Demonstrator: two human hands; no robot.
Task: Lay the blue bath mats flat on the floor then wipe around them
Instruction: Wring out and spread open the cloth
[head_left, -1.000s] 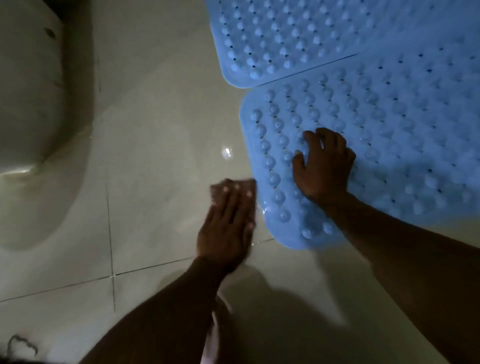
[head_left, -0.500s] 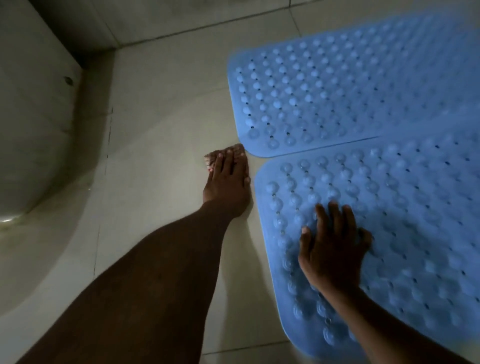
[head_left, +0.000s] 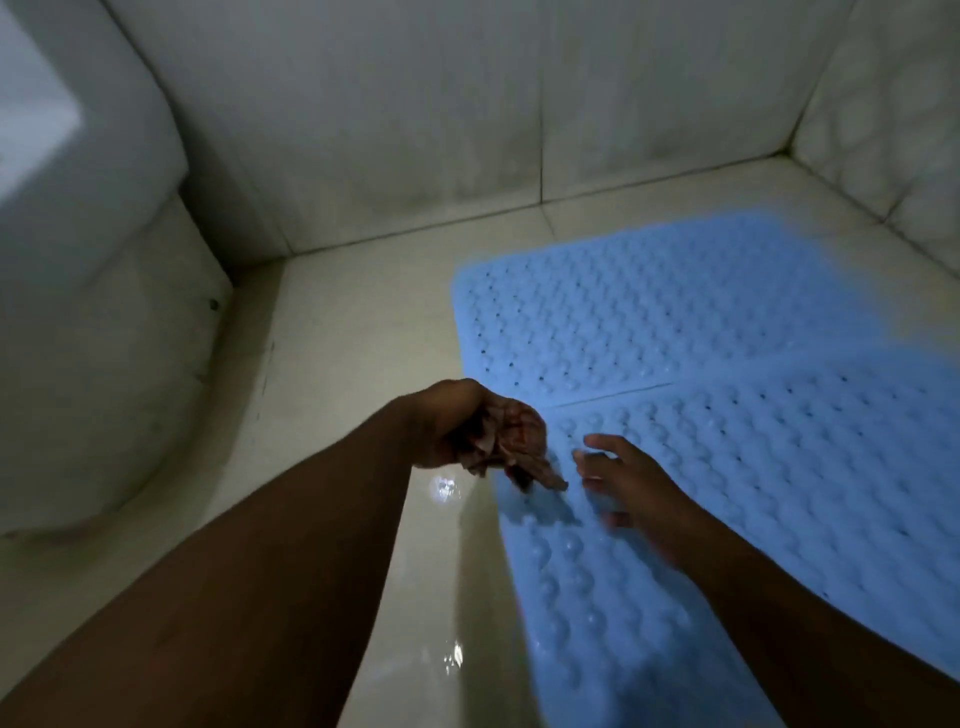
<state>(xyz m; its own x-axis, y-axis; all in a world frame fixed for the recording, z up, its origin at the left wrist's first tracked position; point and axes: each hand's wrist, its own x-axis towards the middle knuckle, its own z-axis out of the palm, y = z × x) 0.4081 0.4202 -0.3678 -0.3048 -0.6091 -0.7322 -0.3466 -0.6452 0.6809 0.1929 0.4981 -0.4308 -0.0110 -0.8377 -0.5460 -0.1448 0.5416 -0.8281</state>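
Two blue bath mats with raised bumps lie flat side by side on the tiled floor: the far mat (head_left: 649, 312) near the back wall and the near mat (head_left: 779, 493) at the right. My left hand (head_left: 457, 431) is lifted off the floor at the near mat's left corner and grips a crumpled pinkish cloth (head_left: 511, 452) that hangs from it. My right hand (head_left: 634, 483) hovers over or lightly touches the near mat just right of the cloth, fingers spread and blurred.
A white toilet base (head_left: 104, 364) fills the left side. Tiled walls (head_left: 467, 130) close the back and the right corner. A wet, shiny strip of floor (head_left: 447, 597) runs between the toilet and the mats.
The view tilted up toward the wall. My left hand lifted from the floor, bunching the cloth in its grip. My right hand moved toward the near mat's upper left corner.
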